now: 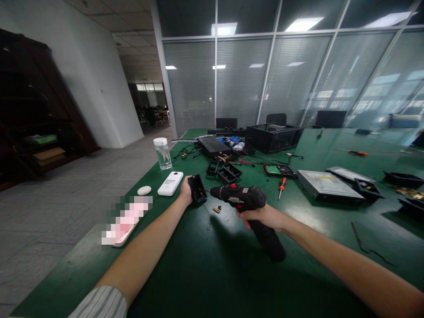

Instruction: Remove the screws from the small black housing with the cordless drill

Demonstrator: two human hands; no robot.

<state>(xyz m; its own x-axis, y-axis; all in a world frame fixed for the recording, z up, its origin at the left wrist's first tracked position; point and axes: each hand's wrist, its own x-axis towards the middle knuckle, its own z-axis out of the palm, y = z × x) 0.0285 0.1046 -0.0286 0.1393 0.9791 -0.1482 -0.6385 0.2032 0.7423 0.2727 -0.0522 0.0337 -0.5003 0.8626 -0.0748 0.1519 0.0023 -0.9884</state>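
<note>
Drill (241, 197) fills right hand (260, 216), pointing at black box (198, 189) in left hand (186, 191).

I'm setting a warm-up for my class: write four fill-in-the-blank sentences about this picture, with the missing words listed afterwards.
1. The tool in the right hand is a power ____.
2. Its tip points toward the black frame in the ____ hand.
3. The clear bottle has a lid coloured ____.
4. The tabletop is ____.

Missing words: drill; left; white; green.
</note>
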